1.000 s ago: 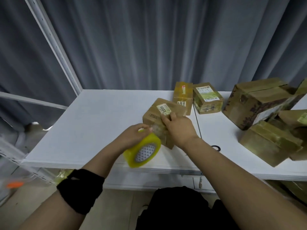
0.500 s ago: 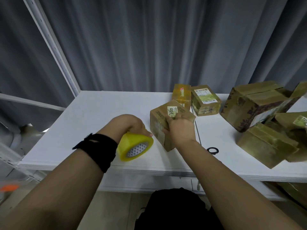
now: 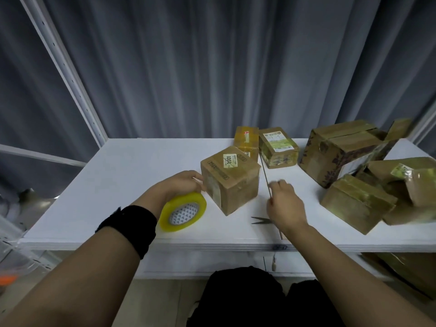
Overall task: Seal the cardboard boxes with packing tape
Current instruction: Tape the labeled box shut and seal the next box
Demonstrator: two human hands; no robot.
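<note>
While beside box, tape under fingers

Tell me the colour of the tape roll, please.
The tape roll is yellow; head view.

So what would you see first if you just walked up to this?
The bright yellow tape roll, held by the left hand near the front edge of the table, grabs the eye first. Next is the brown box with a 2001 label right beside it, then the heap of taped boxes on the right.
</note>
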